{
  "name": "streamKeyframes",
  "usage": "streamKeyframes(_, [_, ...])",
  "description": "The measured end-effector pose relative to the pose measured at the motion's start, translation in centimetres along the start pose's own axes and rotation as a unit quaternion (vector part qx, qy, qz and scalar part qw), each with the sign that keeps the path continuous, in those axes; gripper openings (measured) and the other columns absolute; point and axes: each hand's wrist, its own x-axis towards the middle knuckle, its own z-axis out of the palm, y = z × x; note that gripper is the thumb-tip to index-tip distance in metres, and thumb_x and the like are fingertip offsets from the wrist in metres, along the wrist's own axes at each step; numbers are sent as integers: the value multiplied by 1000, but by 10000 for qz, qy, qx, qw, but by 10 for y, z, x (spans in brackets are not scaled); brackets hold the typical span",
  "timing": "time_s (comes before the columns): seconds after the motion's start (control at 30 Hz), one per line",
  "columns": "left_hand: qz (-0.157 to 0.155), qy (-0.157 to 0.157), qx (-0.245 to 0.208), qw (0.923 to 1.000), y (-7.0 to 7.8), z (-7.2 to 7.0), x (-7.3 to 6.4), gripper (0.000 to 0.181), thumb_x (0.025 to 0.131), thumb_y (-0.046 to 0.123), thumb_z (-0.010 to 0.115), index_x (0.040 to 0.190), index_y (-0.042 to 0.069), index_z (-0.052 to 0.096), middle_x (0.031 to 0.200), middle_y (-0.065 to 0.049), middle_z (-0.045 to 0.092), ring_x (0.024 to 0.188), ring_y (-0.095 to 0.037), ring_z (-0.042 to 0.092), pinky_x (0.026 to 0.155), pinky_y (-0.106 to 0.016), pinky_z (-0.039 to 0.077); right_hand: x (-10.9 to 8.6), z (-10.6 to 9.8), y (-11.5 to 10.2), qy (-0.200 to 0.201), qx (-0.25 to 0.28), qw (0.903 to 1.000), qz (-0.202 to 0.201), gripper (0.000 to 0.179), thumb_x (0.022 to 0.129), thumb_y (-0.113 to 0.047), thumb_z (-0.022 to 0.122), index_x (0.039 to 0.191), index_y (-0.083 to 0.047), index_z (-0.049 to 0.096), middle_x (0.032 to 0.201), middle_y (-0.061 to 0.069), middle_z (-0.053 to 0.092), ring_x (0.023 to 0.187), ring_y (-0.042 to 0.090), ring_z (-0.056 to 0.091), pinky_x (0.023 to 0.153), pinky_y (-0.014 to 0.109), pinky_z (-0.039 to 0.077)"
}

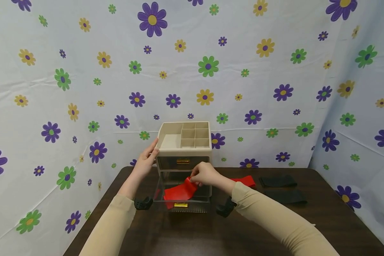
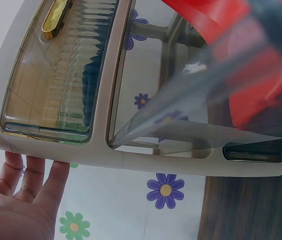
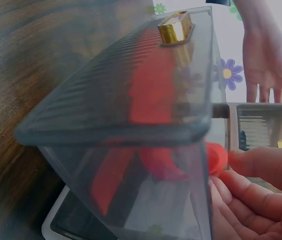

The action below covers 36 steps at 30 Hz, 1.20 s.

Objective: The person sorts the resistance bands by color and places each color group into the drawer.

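Observation:
A cream desktop organizer (image 1: 184,152) with see-through drawers stands on the table. My left hand (image 1: 146,159) rests against its left side near the top, fingers lightly bent along the frame in the left wrist view (image 2: 28,195). The drawer (image 1: 192,207) under the closed upper drawer (image 1: 169,163) is pulled out. In that drawer lies a red resistance band (image 1: 179,193), partly over its front edge. My right hand (image 1: 206,174) pinches the band's right end between thumb and fingers. Through the clear drawer wall, the right wrist view shows the band (image 3: 153,90) bent into a loop.
Right of the organizer, another red band (image 1: 246,181) lies on the dark wooden table (image 1: 179,238), partly behind my right forearm. Two black bands (image 1: 278,181) lie farther right. The organizer's top has a divided tray (image 1: 171,141). A flower-patterned cloth (image 1: 185,81) hangs behind.

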Motion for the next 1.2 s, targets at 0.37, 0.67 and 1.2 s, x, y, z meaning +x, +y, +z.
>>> streamKeyframes(0.37, [-74,27,-23,10000,-1,-1,-1,51,105,16,43,153,8,27,149,-28,30,119,-43,44,97,-59,42,-12,-19,-2,3,444,9989,159,8,85,-6,71,85,1,74,78,14,70,62,21,67,61,36,58])
streamKeyframes(0.67, [-21,4,-67,10000,0,0,-2,51,105,14,43,153,6,26,147,-31,34,120,-44,45,97,-59,42,-31,-54,17,-199,978,9944,343,14,85,-7,69,90,6,73,80,15,70,65,20,66,63,36,58])
streamKeyframes(1.2, [24,-12,-34,10000,-2,-1,0,51,105,15,42,153,7,26,141,-32,38,117,-42,46,95,-57,45,-45,-126,99,-88,851,9881,1280,25,88,-13,69,104,6,71,83,9,70,69,21,67,69,39,58])
